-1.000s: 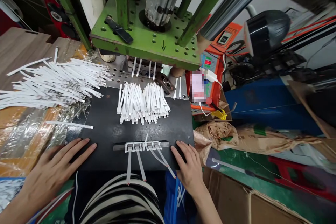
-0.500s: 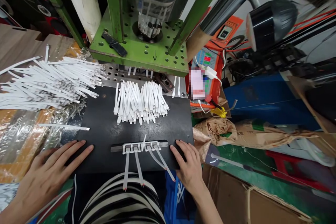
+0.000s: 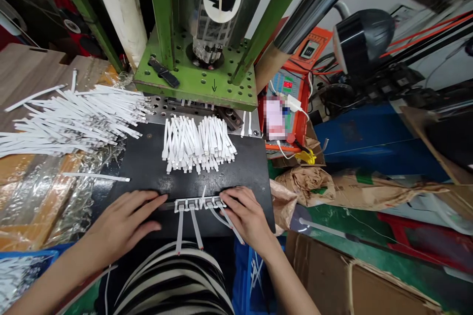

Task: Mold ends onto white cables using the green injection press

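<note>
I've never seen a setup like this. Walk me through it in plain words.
There's no robot here: one camera on a person's head looks forward and down at two bare hands. Behind the black board stands a green machine. Two bunches of short white cables lie on the board; a larger pile spreads to the left. Nearest the person is a row of white pieces with flat leads trailing. The right hand is at its right end; whether it grips is unclear. The left hand reaches toward the other end, holding nothing visible.
</note>
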Available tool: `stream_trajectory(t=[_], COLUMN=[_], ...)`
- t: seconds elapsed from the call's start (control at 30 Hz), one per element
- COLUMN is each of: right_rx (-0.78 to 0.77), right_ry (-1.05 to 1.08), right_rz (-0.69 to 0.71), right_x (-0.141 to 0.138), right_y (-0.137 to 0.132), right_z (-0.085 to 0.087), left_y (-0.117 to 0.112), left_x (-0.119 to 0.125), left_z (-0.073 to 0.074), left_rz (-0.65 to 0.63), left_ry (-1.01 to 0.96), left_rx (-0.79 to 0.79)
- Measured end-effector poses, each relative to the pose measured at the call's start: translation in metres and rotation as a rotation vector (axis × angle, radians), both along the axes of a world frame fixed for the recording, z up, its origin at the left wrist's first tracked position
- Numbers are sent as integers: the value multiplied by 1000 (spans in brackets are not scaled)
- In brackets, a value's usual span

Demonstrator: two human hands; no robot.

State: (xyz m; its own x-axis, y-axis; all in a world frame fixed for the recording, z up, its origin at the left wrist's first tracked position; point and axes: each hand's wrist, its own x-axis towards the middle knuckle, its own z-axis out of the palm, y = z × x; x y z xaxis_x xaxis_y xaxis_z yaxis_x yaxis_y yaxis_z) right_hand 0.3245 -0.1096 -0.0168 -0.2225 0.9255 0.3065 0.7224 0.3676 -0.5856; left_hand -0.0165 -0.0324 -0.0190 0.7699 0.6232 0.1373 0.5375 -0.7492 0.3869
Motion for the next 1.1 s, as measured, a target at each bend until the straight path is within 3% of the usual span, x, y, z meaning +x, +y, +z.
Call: stream_trajectory(t=[0.13,0.23,0.3,0.37,0.47,0.53,0.6,0.7,0.77,0.83,0.9,0.97,1.03,1.1], right_rx=[-71,-278,-354,-270,-29,37,39,43,-28,-161,-171,-52,25,0], right_ry=[15,5,23,69,175,237,260,155,-93,-409,-620,-609,-404,-115], right_rz=[165,350,393,235,-212,-447,-644,-986,-1156,-1204,-1165,-989,-643,-272], right_x=[4,6,-4,-21,-38,-31,-6,50,86,108,109,88,53,14], right_y=[25,43,58,76,95,91,70,14,-26,-56,-71,-69,-57,-41], right_z=[12,24,24,19,12,9,6,-2,-6,-7,-4,4,12,18], left_y=[4,9,12,13,10,7,5,2,0,-3,-5,-6,-6,-6], left_x=[34,41,41,41,42,42,40,37,35,34,36,41,49,59], left_z=[-4,3,8,12,11,8,4,-3,-8,-9,-6,1,8,13], left_rz=[-34,-96,-123,-119,-80,-60,-45,-31,-22,5,38,28,-40,-133], left_ry=[80,73,58,63,86,79,37,-67,-117,-143,-193,-314,-471,-580], left_rx=[-4,-79,-116,-141,-155,-147,-127,-106,-88,-59,-17,28,41,-2])
